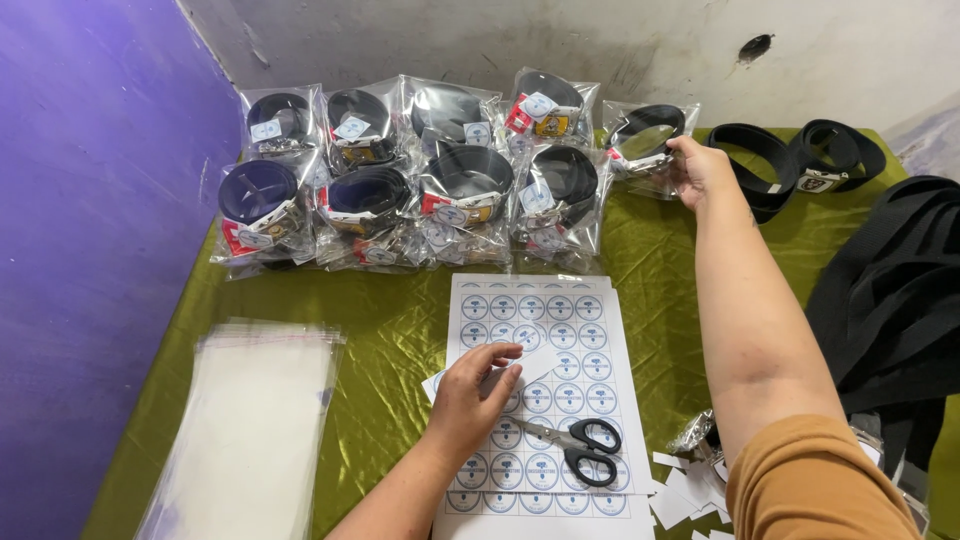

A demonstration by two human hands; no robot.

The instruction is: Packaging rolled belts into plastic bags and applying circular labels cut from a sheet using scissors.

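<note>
Head view, going left from the sticker sheet (540, 390): clear bags (250, 420) lie stacked. On the sheet, the left hand (468, 400) pinches a cut label (535, 362) beside scissors (580, 450). Beyond it, the right hand (700, 170) grips a bagged belt (645, 140).

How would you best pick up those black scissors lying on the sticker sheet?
Take the scissors by the two black handle loops, which lie toward the right and near side; the closed blades point left, toward the left hand. Coming from above on the right suits best: the loops are the thickest part, and the scissors lie flat on the sticker sheet.
</note>
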